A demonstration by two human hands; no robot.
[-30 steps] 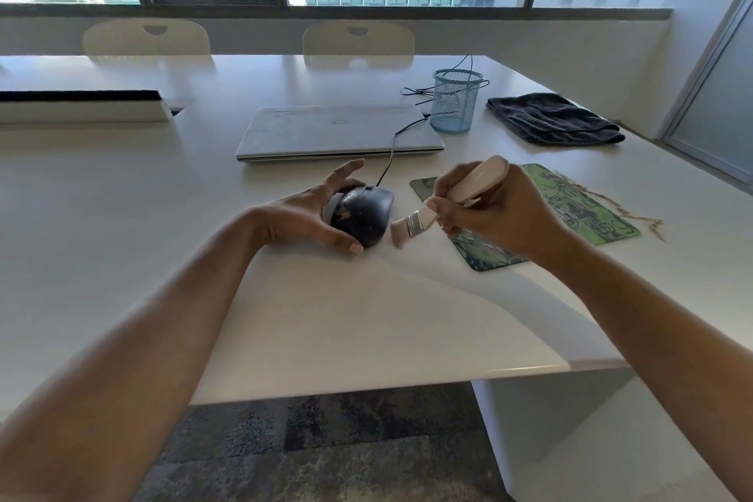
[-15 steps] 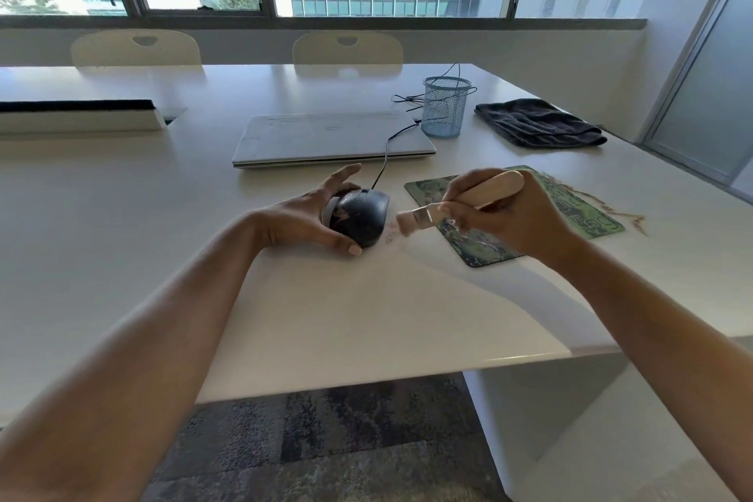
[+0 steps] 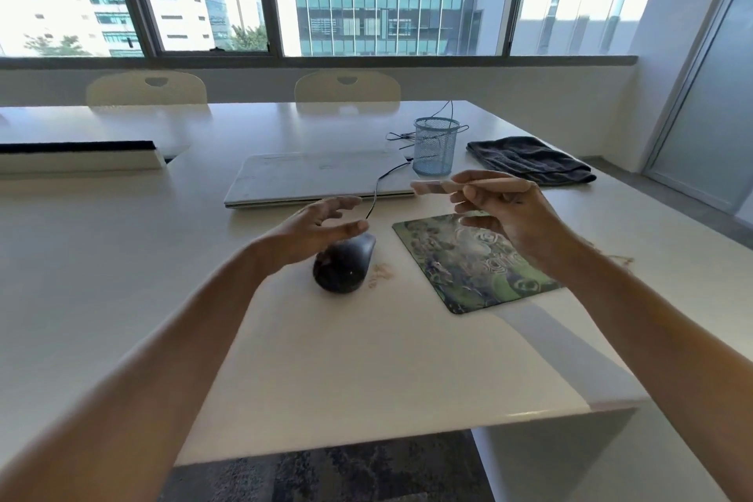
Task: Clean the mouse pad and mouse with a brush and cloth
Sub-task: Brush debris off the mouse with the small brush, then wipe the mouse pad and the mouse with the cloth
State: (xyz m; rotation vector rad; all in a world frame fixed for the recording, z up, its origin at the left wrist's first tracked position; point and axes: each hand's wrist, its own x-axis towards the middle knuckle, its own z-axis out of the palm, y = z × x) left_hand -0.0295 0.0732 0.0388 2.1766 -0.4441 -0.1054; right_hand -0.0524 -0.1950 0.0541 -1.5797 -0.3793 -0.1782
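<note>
A dark corded mouse (image 3: 344, 265) lies on the white table (image 3: 326, 359), with a small heap of pale dust (image 3: 379, 273) just right of it. My left hand (image 3: 322, 226) hovers above the mouse with fingers apart, holding nothing. Right of the mouse lies the green patterned mouse pad (image 3: 472, 261). My right hand (image 3: 505, 208) is raised over the pad, gripping a wooden-handled brush (image 3: 444, 187) that points left, level and off the table. A dark folded cloth (image 3: 529, 160) rests at the back right.
A shut silver laptop (image 3: 313, 179) lies behind the mouse, with a blue mesh pen cup (image 3: 435, 146) and loose cables beside it. A white strip with a black top (image 3: 77, 159) sits at the left. Two chairs (image 3: 346, 88) stand at the far side. The table edge is close on the right.
My left hand has let go of the mouse and lifted above it. My right hand has raised the brush away from the mouse to above the pad. The head view has tilted up.
</note>
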